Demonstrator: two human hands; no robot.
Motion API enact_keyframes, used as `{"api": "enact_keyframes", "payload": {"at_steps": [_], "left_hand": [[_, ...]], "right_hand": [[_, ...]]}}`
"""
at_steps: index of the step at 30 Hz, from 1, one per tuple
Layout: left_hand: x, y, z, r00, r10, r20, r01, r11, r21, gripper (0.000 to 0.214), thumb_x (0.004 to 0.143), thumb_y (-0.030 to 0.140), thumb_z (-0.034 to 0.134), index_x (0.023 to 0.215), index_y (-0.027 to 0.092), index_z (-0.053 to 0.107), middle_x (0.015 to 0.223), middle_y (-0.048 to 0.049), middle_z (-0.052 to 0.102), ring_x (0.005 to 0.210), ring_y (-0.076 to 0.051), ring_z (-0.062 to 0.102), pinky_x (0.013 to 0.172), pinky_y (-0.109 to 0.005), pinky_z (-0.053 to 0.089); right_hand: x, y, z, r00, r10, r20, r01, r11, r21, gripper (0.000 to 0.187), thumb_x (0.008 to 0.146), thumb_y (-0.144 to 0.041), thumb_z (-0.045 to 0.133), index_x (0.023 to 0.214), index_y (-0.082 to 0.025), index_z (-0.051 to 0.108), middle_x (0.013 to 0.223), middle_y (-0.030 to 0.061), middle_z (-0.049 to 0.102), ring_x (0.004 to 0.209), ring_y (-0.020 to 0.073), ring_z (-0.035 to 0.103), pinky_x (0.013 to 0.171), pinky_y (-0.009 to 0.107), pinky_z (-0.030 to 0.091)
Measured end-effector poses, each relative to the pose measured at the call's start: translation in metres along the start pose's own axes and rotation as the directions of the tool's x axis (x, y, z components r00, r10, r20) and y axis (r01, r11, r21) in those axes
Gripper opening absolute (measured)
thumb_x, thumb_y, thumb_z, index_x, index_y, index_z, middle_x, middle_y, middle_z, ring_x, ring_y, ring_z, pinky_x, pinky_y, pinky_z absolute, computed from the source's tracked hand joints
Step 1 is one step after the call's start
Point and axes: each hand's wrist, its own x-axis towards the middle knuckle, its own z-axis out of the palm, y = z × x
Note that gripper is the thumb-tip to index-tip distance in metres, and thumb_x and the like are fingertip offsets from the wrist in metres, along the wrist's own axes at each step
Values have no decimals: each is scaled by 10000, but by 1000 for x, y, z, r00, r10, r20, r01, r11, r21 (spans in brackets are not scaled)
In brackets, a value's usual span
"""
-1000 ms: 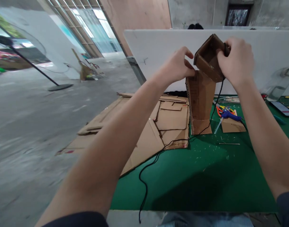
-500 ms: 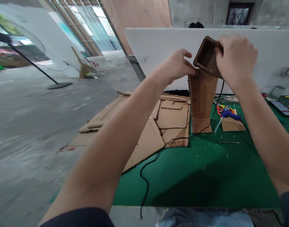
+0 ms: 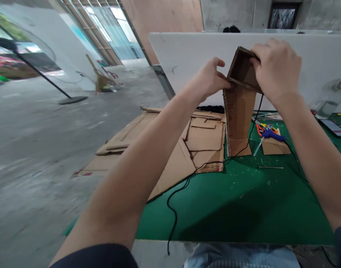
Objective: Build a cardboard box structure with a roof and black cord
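The right hand (image 3: pixel 279 69) has its grip closed on the right side of a small cardboard box (image 3: pixel 243 70), with the thumb over the rim at the box's hollow side, which faces the person. The box is tilted at the top of an upright cardboard stand (image 3: pixel 240 115); its lower edge covers the stand's top. The left hand (image 3: pixel 211 76) is half curled, forefinger raised, its lower fingertips at the stand's upper left corner; I cannot tell whether that grip pinches anything.

A black cord (image 3: pixel 174 208) hangs down from beside the box, passes the stand's foot and trails left over the green bench (image 3: pixel 243 208) past its near edge. Left of the stand lie flat cardboard sheets (image 3: pixel 206 137). To its right, a blue glue gun (image 3: pixel 273 136) rests on a cardboard scrap (image 3: pixel 275 148), and a thin rod (image 3: pixel 271 167) lies nearer the person. A white board (image 3: pixel 187 52) stands behind.
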Motion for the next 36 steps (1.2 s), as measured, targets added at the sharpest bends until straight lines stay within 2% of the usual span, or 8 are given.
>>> {"api": "enact_keyframes", "payload": {"at_steps": [6,12,19,23,25,29,33,36], "left_hand": [[-3,0,-1,996,58,65,-38,963,-266,742,729,137,653,1395,172,328,988,-63,660,959,-219,655,789,-341,467],[2,-18,-1,971,236,51,-200,904,-379,808,622,211,752,1365,275,442,1234,-80,574,1119,-251,564,916,-402,481],[13,-34,0,866,494,76,-388,760,-522,897,600,343,846,1379,416,405,1367,4,527,1306,-249,452,1102,-421,399],[18,-40,10,818,575,6,-424,610,-670,937,647,464,829,1435,383,328,1319,-19,562,1292,-249,501,1084,-416,426],[17,-42,16,833,551,-44,-412,565,-715,917,650,547,805,1424,349,355,1292,-43,575,1250,-257,543,1051,-412,451],[12,-43,23,900,433,-53,-319,570,-757,769,682,666,716,1333,353,451,1321,-56,549,1207,-270,563,867,-359,537],[6,-41,22,931,363,-38,-274,626,-730,596,807,641,600,1305,340,475,1240,-50,583,1178,-255,567,791,-309,534],[4,-38,22,924,380,-42,-304,664,-684,513,860,582,561,1301,330,492,1171,-38,606,1135,-230,580,808,-300,519]], "right_hand": [[-5,4,-2,997,-25,-74,20,998,-61,246,949,-266,487,1117,-246,666,1120,78,669,1085,297,572,731,378,489],[-12,3,-5,993,-59,-107,46,991,-123,280,965,-282,444,1146,-267,657,1127,59,676,1093,293,591,661,367,497],[-16,-5,-13,984,-165,-66,153,974,-165,362,1006,-247,318,1166,-252,643,1169,56,664,1123,280,549,650,360,471],[-19,-8,-15,981,-188,-44,179,971,-160,388,1011,-257,294,1203,-242,630,1191,74,654,1132,296,533,654,365,459],[-20,-9,-16,980,-195,-42,186,969,-160,393,1012,-265,286,1206,-246,626,1184,76,656,1120,297,535,660,365,451],[-22,-7,-16,979,-206,-12,203,973,-107,377,1002,-281,300,1192,-248,624,1176,99,656,1110,305,524,680,363,441],[-23,-3,-9,987,-156,40,153,987,52,338,989,-302,325,1126,-246,629,1171,130,643,1126,330,501,730,397,435],[-26,0,-3,989,-129,72,120,986,117,331,991,-330,318,1116,-263,617,1165,124,643,1127,322,486,754,394,419]]}}
